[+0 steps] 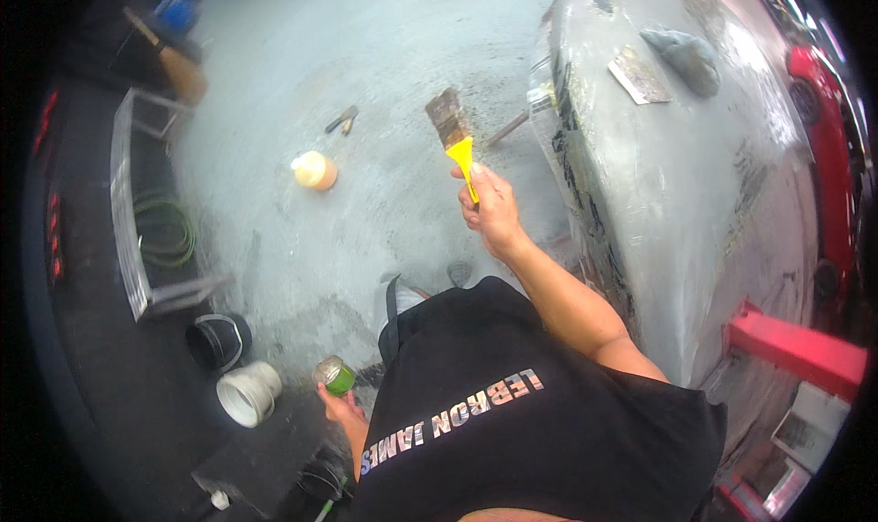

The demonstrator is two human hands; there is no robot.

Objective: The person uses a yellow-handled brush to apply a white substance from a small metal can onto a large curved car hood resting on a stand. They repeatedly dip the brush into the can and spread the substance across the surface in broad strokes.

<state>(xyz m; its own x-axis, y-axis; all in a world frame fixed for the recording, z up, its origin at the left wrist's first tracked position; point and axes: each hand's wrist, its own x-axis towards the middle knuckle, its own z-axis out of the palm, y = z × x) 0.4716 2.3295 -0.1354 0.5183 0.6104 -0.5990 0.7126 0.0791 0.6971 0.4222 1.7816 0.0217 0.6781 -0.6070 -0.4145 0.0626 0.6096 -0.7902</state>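
Observation:
My right hand (494, 213) grips the yellow handle of a wide paintbrush (460, 152), held out in front of me with its dark, stained bristles pointing away. Low on the left, the fingers of my left hand (342, 409) wrap around a small green can (336, 376) with a pale, greyish top; its contents do not show clearly. The brush and the can are well apart. To the right of the brush rises a large grey, glossy form (677, 211) with a ragged, dark-streaked edge, apparently under clear plastic.
On the floor sit an orange bottle (315, 171) and small hand tools (343, 120). At left are a metal frame (128, 202), a coiled green hose (169, 231), a black bucket (219, 341) and a white bucket (249, 392). A red beam (796, 348) juts in at right.

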